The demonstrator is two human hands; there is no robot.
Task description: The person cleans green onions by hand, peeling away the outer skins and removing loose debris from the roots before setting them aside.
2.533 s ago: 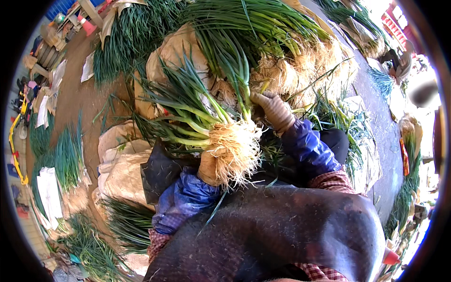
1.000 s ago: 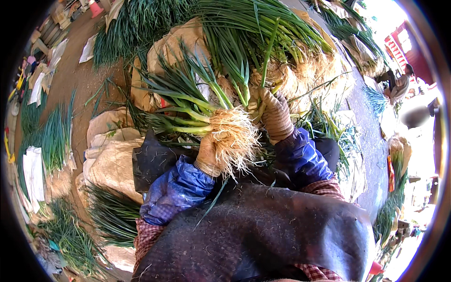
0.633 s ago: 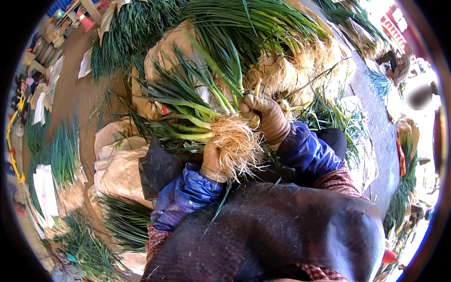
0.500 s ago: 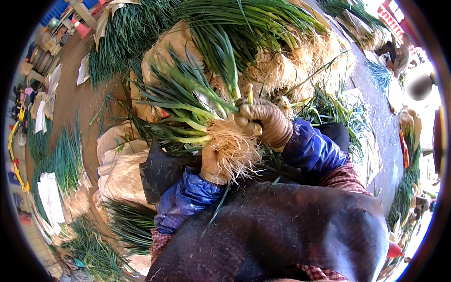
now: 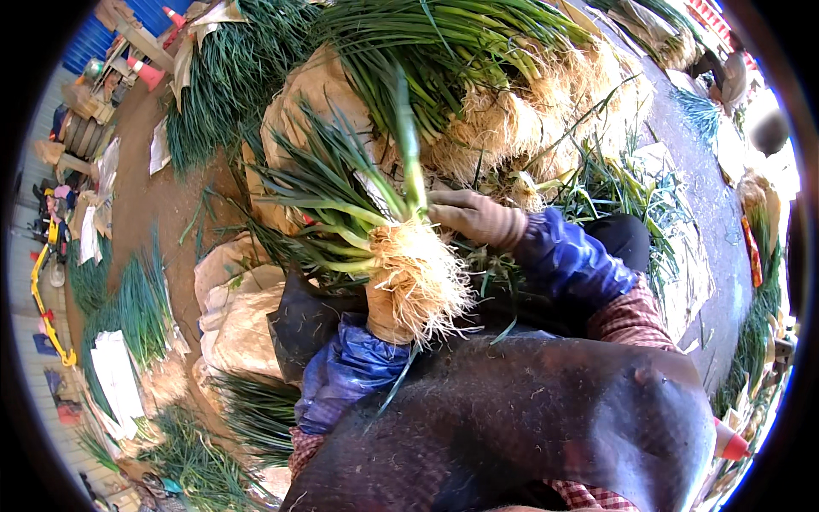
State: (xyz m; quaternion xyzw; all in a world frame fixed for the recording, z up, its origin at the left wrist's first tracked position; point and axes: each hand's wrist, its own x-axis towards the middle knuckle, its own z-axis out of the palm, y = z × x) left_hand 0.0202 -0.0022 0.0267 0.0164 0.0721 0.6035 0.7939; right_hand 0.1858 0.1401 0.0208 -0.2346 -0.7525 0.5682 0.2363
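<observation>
My left hand, in a tan work glove, is closed round a bunch of green onions; its fingers are hidden behind the pale, stringy roots. The leaves fan out to the upper left, and one thick stalk stands nearly upright at the bunch's right side. My right hand, also gloved, reaches in from the right with its fingers stretched out. Their tips touch or nearly touch the base of that stalk. I see nothing held in this hand.
A big pile of green onions lies just beyond my hands, roots toward me. Loose leaves lie to the right. Tan sacks sit at left, and a dark apron covers my lap. Traffic cones stand far left.
My right hand was curled round a green onion stalk above the bunch; now its fingers are straighter and lower, against the bunch's right side. The left hand keeps its hold.
</observation>
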